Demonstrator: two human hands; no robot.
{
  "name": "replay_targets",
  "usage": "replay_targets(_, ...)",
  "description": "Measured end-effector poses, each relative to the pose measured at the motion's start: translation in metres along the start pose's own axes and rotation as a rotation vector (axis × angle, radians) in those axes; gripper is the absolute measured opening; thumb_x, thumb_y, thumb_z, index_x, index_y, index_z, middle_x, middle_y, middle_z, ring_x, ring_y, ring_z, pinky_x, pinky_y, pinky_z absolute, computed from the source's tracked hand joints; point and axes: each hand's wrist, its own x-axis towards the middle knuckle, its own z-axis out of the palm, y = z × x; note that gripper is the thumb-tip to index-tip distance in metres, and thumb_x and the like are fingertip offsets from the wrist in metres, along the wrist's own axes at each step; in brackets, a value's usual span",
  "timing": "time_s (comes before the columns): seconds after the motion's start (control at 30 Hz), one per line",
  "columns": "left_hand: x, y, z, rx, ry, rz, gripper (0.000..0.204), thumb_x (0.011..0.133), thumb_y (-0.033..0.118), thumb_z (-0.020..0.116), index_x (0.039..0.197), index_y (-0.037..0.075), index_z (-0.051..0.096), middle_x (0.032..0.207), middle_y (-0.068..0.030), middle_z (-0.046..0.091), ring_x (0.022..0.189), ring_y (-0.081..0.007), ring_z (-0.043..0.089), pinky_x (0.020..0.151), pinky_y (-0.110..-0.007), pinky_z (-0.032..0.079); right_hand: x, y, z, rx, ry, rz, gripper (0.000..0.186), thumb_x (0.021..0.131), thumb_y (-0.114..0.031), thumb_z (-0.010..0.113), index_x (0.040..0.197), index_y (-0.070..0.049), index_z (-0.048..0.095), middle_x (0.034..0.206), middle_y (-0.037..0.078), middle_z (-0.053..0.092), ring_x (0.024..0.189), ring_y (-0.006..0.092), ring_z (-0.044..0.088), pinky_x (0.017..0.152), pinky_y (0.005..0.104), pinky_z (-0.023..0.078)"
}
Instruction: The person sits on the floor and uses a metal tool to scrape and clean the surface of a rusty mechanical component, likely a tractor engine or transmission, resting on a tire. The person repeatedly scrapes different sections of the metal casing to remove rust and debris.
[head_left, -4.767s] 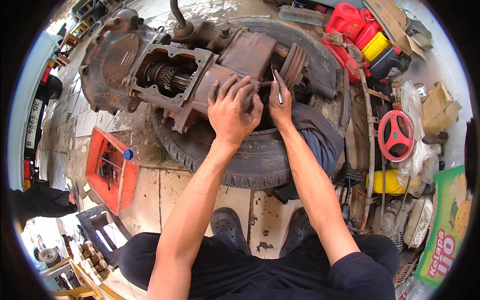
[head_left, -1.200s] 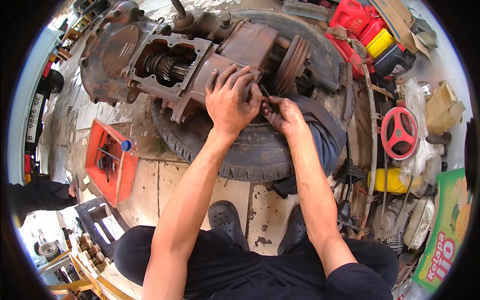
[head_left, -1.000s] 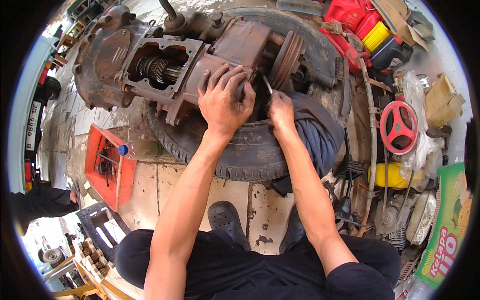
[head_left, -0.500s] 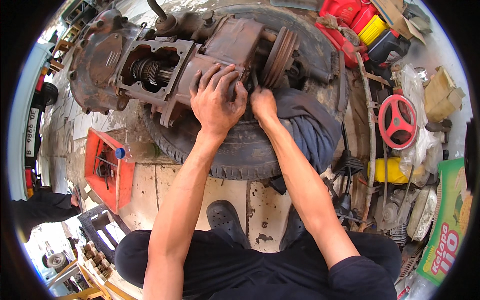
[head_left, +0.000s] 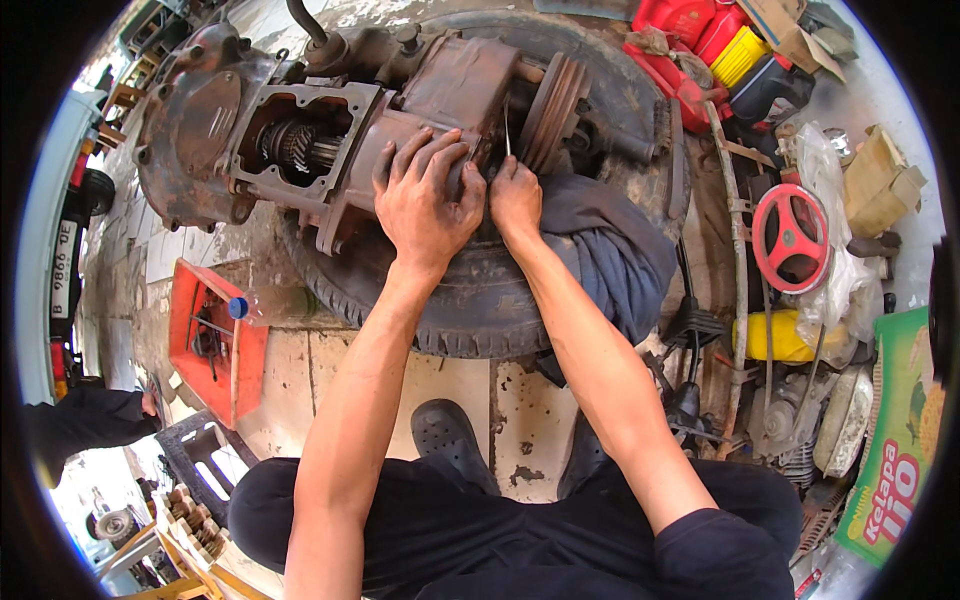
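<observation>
A rusty brown gearbox (head_left: 440,90) lies across an old tyre (head_left: 470,315), its open top window showing the toothed gears (head_left: 295,145) inside. My left hand (head_left: 428,200) rests on the casing with its fingers stretched out and slightly bent. Close beside it, my right hand (head_left: 516,200) is closed around a thin metal tool (head_left: 507,130). The tool's slim shaft points up between the casing and a grooved pulley-like drum (head_left: 555,115); its handle is hidden in my fist. A dark blue-grey cloth (head_left: 620,250) drapes over the tyre beside my right wrist.
An orange-red tray (head_left: 245,375) with tools and a blue-capped clear bottle (head_left: 265,305) sit left of the tyre. Along the right lie a red handwheel (head_left: 792,238), a yellow container (head_left: 775,338) and metal parts. Red jugs (head_left: 685,85) stand far right. Another person's dark sleeve (head_left: 90,420) shows at left.
My right hand has shifted slightly left and nearer to me, and the tool's thin shaft now shows above it. My left hand has slid a little left on the casing.
</observation>
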Motion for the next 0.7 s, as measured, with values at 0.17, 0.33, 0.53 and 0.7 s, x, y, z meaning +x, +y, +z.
replay_targets(0.17, 0.005, 0.006, 0.002, -0.021, -0.010, -0.005, 0.021, 0.083, 0.015, 0.069, 0.104, 0.013, 0.073, 0.118, 0.0011, 0.073, 0.122, -0.0228, 0.062, 0.113, -0.043, 0.035, 0.017, 0.011, 0.005, 0.170, -0.173, 0.309, 0.057, 0.105, -0.036, 0.039, 0.096, 0.010, 0.071, 0.097, 0.035, 0.068, 0.097, 0.0521, 0.066, 0.091, 0.0557, 0.050)
replay_targets(0.33, 0.002, 0.000, -0.004, -0.008, -0.013, -0.006, 0.021, 0.084, 0.015, 0.069, 0.104, 0.013, 0.072, 0.119, 0.0008, 0.073, 0.122, -0.0233, 0.062, 0.113, -0.044, 0.035, 0.013, 0.012, 0.016, 0.174, -0.138, 0.273, 0.061, 0.105, -0.040, 0.039, 0.099, 0.011, 0.072, 0.100, 0.034, 0.070, 0.099, 0.0495, 0.068, 0.091, 0.0517, 0.052)
replay_targets(0.53, 0.004, 0.010, 0.006, -0.031, -0.024, -0.010, 0.021, 0.084, 0.015, 0.069, 0.104, 0.013, 0.072, 0.119, 0.0007, 0.073, 0.122, -0.0234, 0.062, 0.114, -0.045, 0.035, 0.034, 0.036, 0.023, 0.228, -0.229, 0.444, 0.060, 0.105, -0.039, 0.038, 0.102, 0.010, 0.072, 0.100, 0.034, 0.069, 0.102, 0.0511, 0.066, 0.093, 0.0527, 0.050)
replay_targets(0.7, 0.003, 0.000, -0.005, 0.006, -0.028, -0.007, 0.020, 0.084, 0.016, 0.069, 0.105, 0.013, 0.072, 0.119, 0.0006, 0.073, 0.122, -0.0234, 0.062, 0.114, -0.045, 0.034, 0.006, 0.009, 0.028, 0.032, -0.003, 0.026, 0.061, 0.105, -0.041, 0.037, 0.100, 0.008, 0.072, 0.101, 0.032, 0.071, 0.093, 0.0470, 0.071, 0.083, 0.0511, 0.056)
